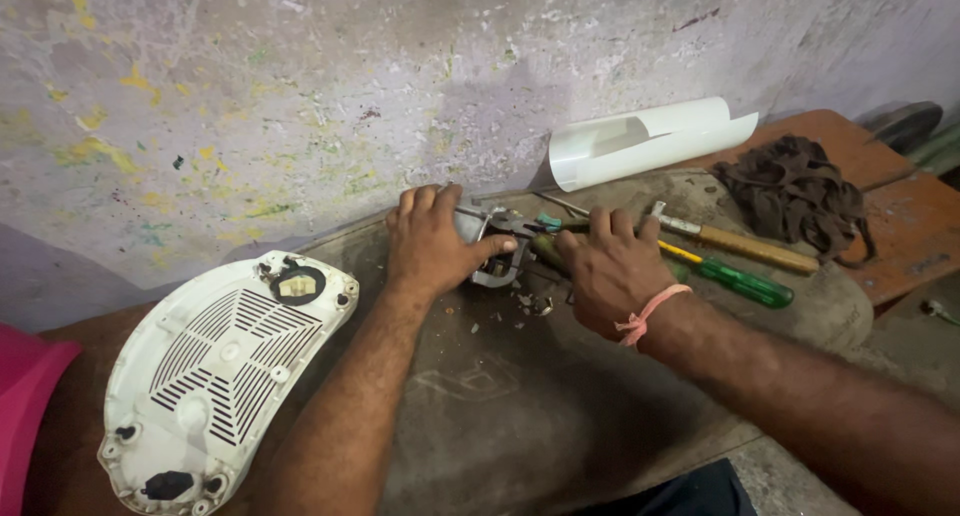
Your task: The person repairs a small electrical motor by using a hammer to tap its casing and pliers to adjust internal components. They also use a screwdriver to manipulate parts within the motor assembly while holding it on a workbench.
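Note:
My left hand (432,244) grips a small grey metal part (492,248) and presses it onto the dark worn work surface (520,406), thumb across its front. My right hand (605,266), with a pink string around the wrist, is closed on a tool handle (545,244) whose teal-tipped end points at the part. The tool's working end is hidden between the hands. Small bits of debris (528,304) lie just below the part.
A white plastic cover with vent slots (215,371) lies at the left. A green-handled screwdriver (745,284) and a wooden-handled tool (745,246) rest right of my hands. A rolled white sheet (650,139) leans against the stained wall. A brown rag (795,191) sits at right.

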